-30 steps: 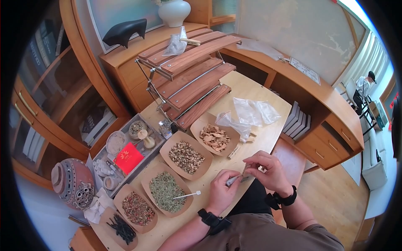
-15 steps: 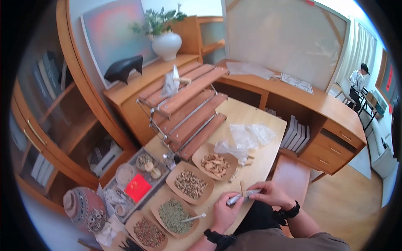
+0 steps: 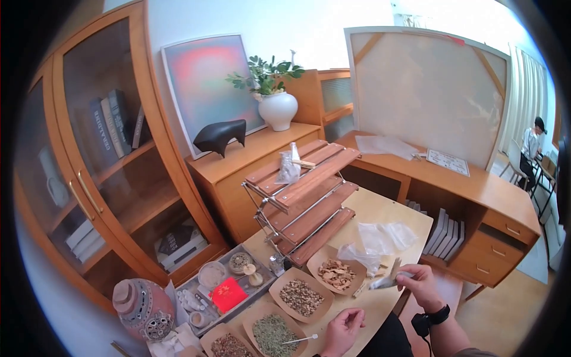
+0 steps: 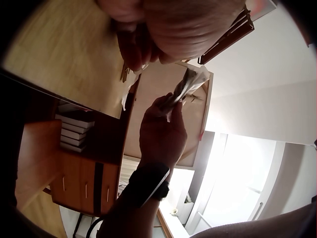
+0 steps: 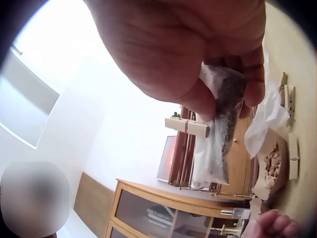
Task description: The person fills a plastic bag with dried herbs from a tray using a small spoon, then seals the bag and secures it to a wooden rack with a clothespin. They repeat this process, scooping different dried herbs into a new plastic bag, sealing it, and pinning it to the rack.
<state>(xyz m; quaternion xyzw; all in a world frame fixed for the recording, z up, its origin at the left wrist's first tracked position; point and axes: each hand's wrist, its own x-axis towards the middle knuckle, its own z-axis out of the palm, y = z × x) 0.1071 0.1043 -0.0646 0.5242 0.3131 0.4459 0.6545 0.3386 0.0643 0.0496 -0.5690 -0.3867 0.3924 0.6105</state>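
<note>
My right hand (image 3: 421, 287) pinches the top of a small clear plastic bag (image 5: 225, 131) with dark, crumbly contents, held over the table's right edge. A wooden clothespin (image 5: 186, 127) is clamped across the bag beside my thumb. My left hand (image 3: 345, 332) hovers near the table's front edge, its fingers loosely curled around nothing. Closest to it are a paper tray of chopped tan pieces (image 3: 302, 296) and a paper tray of green dried herb (image 3: 275, 333) with a small white spoon (image 3: 304, 339).
Empty plastic bags (image 3: 388, 238) and a tray of wood-like chips (image 3: 336, 275) lie beyond the hands. A slatted wooden rack (image 3: 309, 208) carries another clipped bag (image 3: 288, 169). A grey tray (image 3: 264, 279) with a red packet (image 3: 228, 294) stands left, beside a clay pot (image 3: 143, 309).
Both hands held the bag together before; my left hand has let go. My right hand has carried the bag with its clothespin away from the left. The head view has tilted up.
</note>
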